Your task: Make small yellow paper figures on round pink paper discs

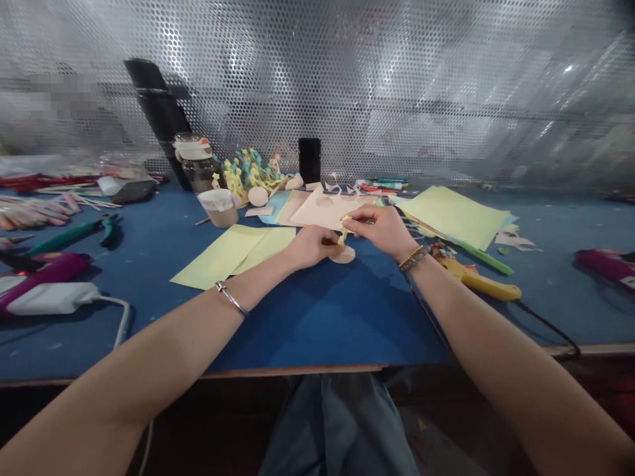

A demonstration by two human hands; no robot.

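Observation:
My left hand [315, 246] and my right hand [377, 228] meet over the middle of the table. Between them stands a small yellow piece [343, 233], apparently paper. My right thumb and index finger pinch its top, while my left fingers close on its lower part. Directly below lies a pale round disc [343, 256]; whether the yellow piece touches it I cannot tell. Behind my hands is a pale pink sheet [315, 210] with a round cut in it. Two light yellow sheets [218, 254] lie beside my left hand.
A glue gun with a yellow handle [489, 287] and a green cutter [483, 258] lie right of my right forearm. Yellow sheets [451, 211] are stacked beyond. At left are a paper cup [221, 210], a bottle [196, 165], pliers [69, 235] and a white plug [54, 299]. A phone [309, 158] stands behind.

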